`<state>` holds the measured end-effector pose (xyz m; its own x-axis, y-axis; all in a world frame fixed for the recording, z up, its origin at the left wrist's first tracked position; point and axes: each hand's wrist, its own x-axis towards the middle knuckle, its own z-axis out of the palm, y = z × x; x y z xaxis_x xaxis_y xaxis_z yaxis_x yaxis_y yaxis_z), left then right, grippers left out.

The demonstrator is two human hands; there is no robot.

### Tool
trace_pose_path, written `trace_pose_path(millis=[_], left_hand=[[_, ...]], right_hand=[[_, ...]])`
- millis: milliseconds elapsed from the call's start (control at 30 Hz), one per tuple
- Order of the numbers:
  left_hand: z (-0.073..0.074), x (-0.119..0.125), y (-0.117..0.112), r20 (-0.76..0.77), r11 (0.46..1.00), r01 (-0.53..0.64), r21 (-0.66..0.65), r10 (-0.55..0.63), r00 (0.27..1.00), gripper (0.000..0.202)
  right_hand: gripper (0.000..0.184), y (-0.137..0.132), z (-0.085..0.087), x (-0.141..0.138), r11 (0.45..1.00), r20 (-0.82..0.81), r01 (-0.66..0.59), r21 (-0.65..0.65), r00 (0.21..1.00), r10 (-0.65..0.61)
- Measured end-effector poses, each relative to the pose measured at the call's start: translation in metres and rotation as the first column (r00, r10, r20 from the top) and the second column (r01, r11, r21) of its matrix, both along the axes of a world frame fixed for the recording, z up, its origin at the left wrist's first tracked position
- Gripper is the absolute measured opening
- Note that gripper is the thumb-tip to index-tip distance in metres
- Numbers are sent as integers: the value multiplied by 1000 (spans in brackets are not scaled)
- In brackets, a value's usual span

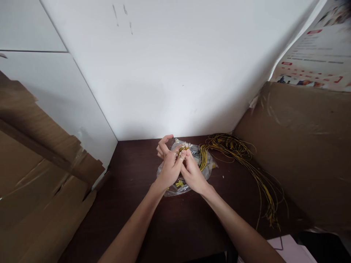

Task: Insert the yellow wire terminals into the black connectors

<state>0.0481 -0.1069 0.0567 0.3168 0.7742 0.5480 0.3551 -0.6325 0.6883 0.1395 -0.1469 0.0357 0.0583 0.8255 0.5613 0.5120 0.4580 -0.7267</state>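
Note:
My left hand (168,168) and my right hand (194,174) meet over a clear plastic bag (175,192). Between their thumbs and fingers are the ends of a bundle of yellow and black wires (203,157), tipped with small pale terminals. My left thumb pinches near these ends, while another left finger reaches up and away. The right hand is closed round the bundle just beside it. Small yellow pieces (179,183) show in the bag below my wrists. The fingers partly hide the wire ends.
From my right hand the wires run to a loose coil (230,144) and trail toward the right front of the dark table (123,204). Cardboard (296,153) stands at right, more cardboard (41,182) at left, with a white wall (175,73) behind. Paper (290,248) lies front right.

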Motion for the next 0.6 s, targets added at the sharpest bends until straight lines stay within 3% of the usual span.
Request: trace_pose_path(millis=[167,333,467,600], left_hand=[[4,-4,-1,-3,995,78,59,-78,997,17],[8,-6,-1,8,986,136,95,-137,991,14],[10,-7,1,1,988,143,62,-143,990,15],[10,-8,5,72,987,153,-55,-149,986,18]], right_hand=[[23,1,-12,-5,1000,-37,11,6,999,-10],[22,0,-10,-5,999,-86,-41,-11,996,40],[22,-1,-6,-5,999,-122,-26,-27,992,22],[27,-2,-1,-6,990,-244,-107,-87,966,83]])
